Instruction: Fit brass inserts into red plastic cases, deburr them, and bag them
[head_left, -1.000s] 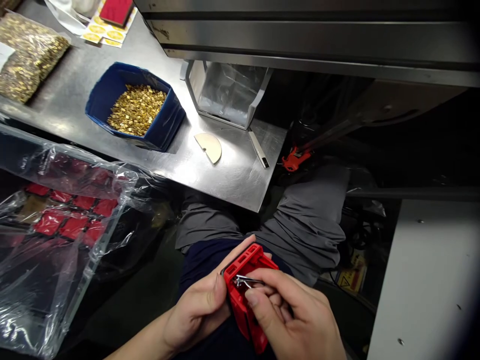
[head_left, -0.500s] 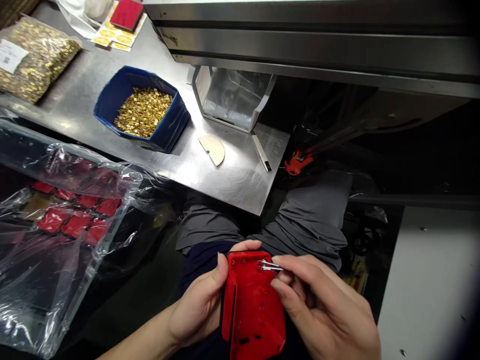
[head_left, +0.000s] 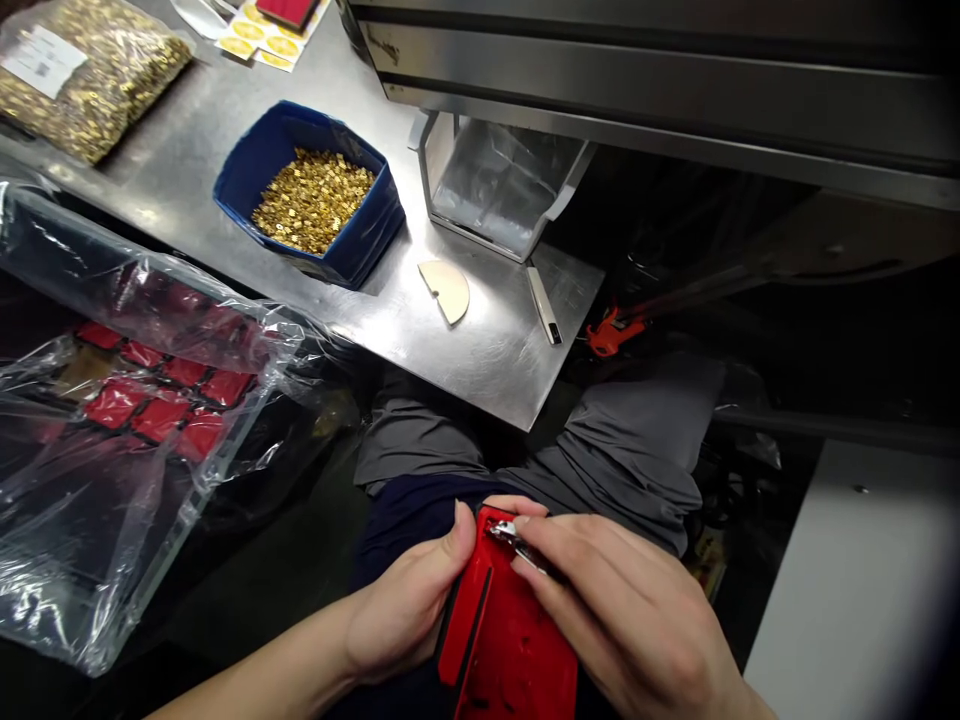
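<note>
Over my lap, my left hand (head_left: 409, 605) grips a red plastic housing (head_left: 502, 630) by its left edge, thumb on top. My right hand (head_left: 630, 620) pinches metal tweezers (head_left: 517, 540), their tips touching the housing's upper corner. A blue bin (head_left: 352, 240) of small gold-coloured metal parts (head_left: 311, 200) stands on the steel table (head_left: 465, 360) ahead.
A clear bag (head_left: 112, 420) holding red housings in a tray lies at my left. A bag of gold parts (head_left: 97, 70) is at the far left. A clear holder (head_left: 502, 180), a beige half-disc (head_left: 448, 290) and a small metal bar (head_left: 544, 318) sit near the table edge. A white surface (head_left: 862, 580) is at right.
The housing was turned flat face up and sank lower in view. The tweezers' tips moved left onto its upper corner. My view shifted left and down.
</note>
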